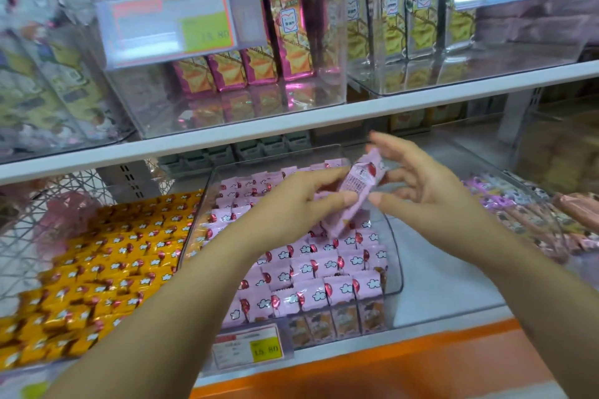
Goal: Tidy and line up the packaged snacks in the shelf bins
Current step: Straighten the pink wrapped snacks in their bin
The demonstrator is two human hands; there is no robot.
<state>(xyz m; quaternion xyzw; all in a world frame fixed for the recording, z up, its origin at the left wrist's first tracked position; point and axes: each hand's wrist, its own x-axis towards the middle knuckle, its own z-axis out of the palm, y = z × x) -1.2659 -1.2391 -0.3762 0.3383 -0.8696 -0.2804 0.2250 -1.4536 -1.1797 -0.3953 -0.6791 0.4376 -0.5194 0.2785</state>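
Head view: left hand (301, 201) pinches a pink snack packet (353, 194) between thumb and fingers, near the packet's lower half. The packet is tilted, held in the air above the clear bin (399, 266), over the back rows. Right hand (421, 191) is at the packet's other side, fingers spread, thumb tip at the packet's edge; motion blur, cannot tell whether it actually grips.

The bin sits on the lower shelf, filled with rows of matching pink packets (324, 269) standing upright, front rows neat. A price tag (248, 347) is on the bin's front. Just left of the bin, yellow packets (113, 262) are packed in rows. To the right, mixed pink and purple packets (518, 214) lie loose.

Upper shelf (324, 118): clear bins with tall pink boxes (259, 68) and green boxes (405, 19), and a larger price tag (168, 19) in front.
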